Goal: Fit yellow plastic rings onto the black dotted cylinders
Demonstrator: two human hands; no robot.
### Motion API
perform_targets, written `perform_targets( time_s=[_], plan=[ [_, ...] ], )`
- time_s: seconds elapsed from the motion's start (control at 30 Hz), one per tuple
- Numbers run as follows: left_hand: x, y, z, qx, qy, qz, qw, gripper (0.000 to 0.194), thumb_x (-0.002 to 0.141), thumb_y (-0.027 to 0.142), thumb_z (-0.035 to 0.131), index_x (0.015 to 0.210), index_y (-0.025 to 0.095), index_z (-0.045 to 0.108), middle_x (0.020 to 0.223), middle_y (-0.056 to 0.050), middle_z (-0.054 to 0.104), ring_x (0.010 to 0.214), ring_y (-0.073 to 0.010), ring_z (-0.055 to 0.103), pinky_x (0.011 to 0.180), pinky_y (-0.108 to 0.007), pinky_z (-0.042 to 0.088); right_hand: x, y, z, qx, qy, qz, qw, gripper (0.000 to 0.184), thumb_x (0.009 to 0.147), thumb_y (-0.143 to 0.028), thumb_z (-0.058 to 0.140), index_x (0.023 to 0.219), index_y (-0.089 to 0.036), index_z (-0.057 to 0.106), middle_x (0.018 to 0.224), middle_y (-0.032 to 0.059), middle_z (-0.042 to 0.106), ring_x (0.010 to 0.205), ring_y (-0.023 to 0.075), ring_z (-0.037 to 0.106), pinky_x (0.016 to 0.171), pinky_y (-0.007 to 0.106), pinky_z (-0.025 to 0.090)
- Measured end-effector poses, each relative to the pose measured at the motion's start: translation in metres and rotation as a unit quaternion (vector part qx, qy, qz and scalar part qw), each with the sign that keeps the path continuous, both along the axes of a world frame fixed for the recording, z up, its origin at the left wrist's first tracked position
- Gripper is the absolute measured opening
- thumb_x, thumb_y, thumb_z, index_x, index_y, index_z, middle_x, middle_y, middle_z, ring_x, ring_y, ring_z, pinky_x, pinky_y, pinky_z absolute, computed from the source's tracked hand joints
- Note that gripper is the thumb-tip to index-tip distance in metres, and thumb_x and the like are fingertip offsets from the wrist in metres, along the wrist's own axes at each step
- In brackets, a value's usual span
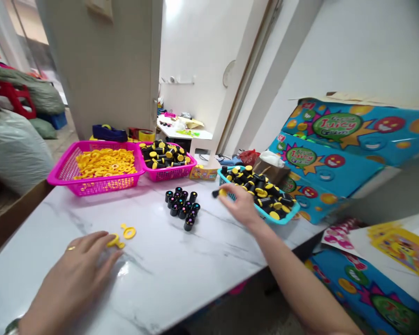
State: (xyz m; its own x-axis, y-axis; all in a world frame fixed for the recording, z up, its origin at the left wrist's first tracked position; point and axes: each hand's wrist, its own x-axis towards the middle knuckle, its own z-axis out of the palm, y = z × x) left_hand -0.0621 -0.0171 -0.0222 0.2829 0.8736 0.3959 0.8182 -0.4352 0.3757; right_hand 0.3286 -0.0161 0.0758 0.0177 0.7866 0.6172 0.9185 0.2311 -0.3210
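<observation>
My left hand point(82, 267) rests low over the table at the left, its thumb and fingertips closed on a yellow plastic ring piece point(116, 241). A second yellow ring piece point(129, 232) with a small tab lies just beyond it. At the front of the blue basket point(289, 215), my right hand point(240, 204) pinches a small black cylinder with a yellow end point(216, 192). That basket is heaped with similar black and yellow cylinders point(265, 186). Between my hands, a cluster of black cylinders point(183, 204) stands upright, with small coloured dots on their tops.
A pink basket point(61, 179) of yellow ring pieces stands at the back left. Beside it, another pink basket point(167, 174) holds black and yellow cylinders. Blue gum cartons point(335, 135) are stacked at the right. A tape dispenser point(110, 133) sits behind the baskets.
</observation>
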Motion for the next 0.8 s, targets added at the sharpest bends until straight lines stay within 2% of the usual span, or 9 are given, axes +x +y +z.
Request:
perform_targets(
  time_s=[0.1, 0.2, 0.3, 0.4, 0.47, 0.57, 0.63, 0.7, 0.8],
  plan=[
    [-0.017, 0.017, -0.012, 0.032, 0.065, -0.001, 0.997, 0.044, 0.084, 0.053, 0.041, 0.107, 0.021, 0.06, 0.111, -0.011, 0.062, 0.102, -0.0327, 0.056, 0.092, -0.05, 0.044, 0.062, 0.026, 0.019, 0.044, 0.007, -0.105, 0.994, 0.028, 0.08, -0.027, 0.058, 0.103, -0.013, 0.063, 0.102, 0.0143, 0.066, 0.098, 0.026, 0.058, 0.091, 0.04, 0.04],
    [-0.015, 0.022, -0.018, 0.014, 0.089, -0.006, 0.996, 0.04, 0.089, 0.048, 0.034, 0.104, 0.02, 0.059, 0.104, -0.01, 0.062, 0.096, -0.0281, 0.057, 0.087, -0.044, 0.048, 0.082, 0.027, 0.015, 0.053, 0.009, -0.14, 0.989, 0.029, 0.077, -0.028, 0.064, 0.101, -0.013, 0.064, 0.102, 0.0164, 0.066, 0.099, 0.0299, 0.057, 0.091, 0.047, 0.04],
    [-0.008, 0.018, -0.015, 0.048, 0.136, -0.009, 0.99, 0.038, 0.092, 0.043, 0.027, 0.096, 0.02, 0.057, 0.095, -0.009, 0.06, 0.091, -0.0274, 0.056, 0.08, -0.042, 0.048, 0.049, 0.0, -0.01, 0.044, 0.005, -0.083, 0.996, 0.023, 0.081, -0.029, 0.061, 0.101, -0.019, 0.064, 0.101, 0.0093, 0.068, 0.097, 0.0251, 0.06, 0.089, 0.042, 0.045],
    [0.0, 0.009, -0.007, 0.068, 0.183, -0.01, 0.981, 0.039, 0.092, 0.04, 0.022, 0.084, 0.021, 0.055, 0.082, -0.008, 0.057, 0.08, -0.0278, 0.055, 0.07, -0.041, 0.047, -0.016, -0.041, -0.042, 0.004, 0.021, 0.108, 0.994, 0.01, 0.084, -0.023, 0.059, 0.091, -0.02, 0.065, 0.095, 0.0066, 0.068, 0.097, 0.0214, 0.06, 0.091, 0.038, 0.046],
    [0.011, -0.003, -0.003, 0.046, 0.161, -0.025, 0.986, 0.037, 0.092, 0.037, 0.023, 0.081, 0.021, 0.055, 0.08, -0.007, 0.056, 0.075, -0.0256, 0.054, 0.068, -0.039, 0.046, -0.059, -0.065, -0.059, -0.041, 0.07, 0.182, 0.98, 0.011, 0.084, -0.02, 0.059, 0.093, -0.02, 0.065, 0.097, 0.0069, 0.067, 0.096, 0.0198, 0.061, 0.088, 0.035, 0.048],
    [0.043, -0.027, 0.004, -0.078, 0.019, -0.081, 0.993, 0.033, 0.091, 0.036, 0.029, 0.086, 0.02, 0.057, 0.084, -0.005, 0.061, 0.074, -0.0197, 0.058, 0.07, -0.033, 0.046, -0.105, -0.086, -0.074, -0.142, 0.186, 0.241, 0.942, 0.036, 0.081, -0.022, 0.063, 0.117, -0.019, 0.057, 0.114, 0.0102, 0.06, 0.086, 0.0156, 0.062, 0.065, 0.025, 0.054],
    [0.067, -0.045, 0.01, -0.207, -0.072, -0.119, 0.969, 0.033, 0.092, 0.038, 0.032, 0.084, 0.02, 0.059, 0.081, -0.003, 0.064, 0.073, -0.0165, 0.059, 0.069, -0.027, 0.045, -0.12, -0.091, -0.079, -0.197, 0.233, 0.284, 0.909, 0.044, 0.081, -0.025, 0.064, 0.124, -0.02, 0.052, 0.116, 0.0097, 0.059, 0.082, 0.0135, 0.062, 0.059, 0.021, 0.052],
    [0.088, -0.056, 0.017, -0.291, -0.123, -0.148, 0.937, 0.034, 0.093, 0.035, 0.033, 0.079, 0.02, 0.061, 0.076, -0.001, 0.065, 0.07, -0.0149, 0.059, 0.065, -0.025, 0.043, -0.123, -0.093, -0.083, -0.213, 0.236, 0.301, 0.899, 0.04, 0.082, -0.026, 0.063, 0.121, -0.02, 0.055, 0.108, 0.0072, 0.062, 0.082, 0.0136, 0.062, 0.065, 0.022, 0.052],
    [0.107, -0.056, 0.026, -0.32, -0.139, -0.16, 0.924, 0.036, 0.092, 0.037, 0.038, 0.077, 0.019, 0.065, 0.071, -0.001, 0.065, 0.066, -0.0146, 0.058, 0.061, -0.025, 0.04, -0.11, -0.088, -0.088, -0.213, 0.23, 0.25, 0.916, 0.022, 0.085, -0.02, 0.056, 0.106, -0.02, 0.061, 0.091, 0.0036, 0.067, 0.074, 0.0134, 0.061, 0.065, 0.023, 0.05]
  ],
)
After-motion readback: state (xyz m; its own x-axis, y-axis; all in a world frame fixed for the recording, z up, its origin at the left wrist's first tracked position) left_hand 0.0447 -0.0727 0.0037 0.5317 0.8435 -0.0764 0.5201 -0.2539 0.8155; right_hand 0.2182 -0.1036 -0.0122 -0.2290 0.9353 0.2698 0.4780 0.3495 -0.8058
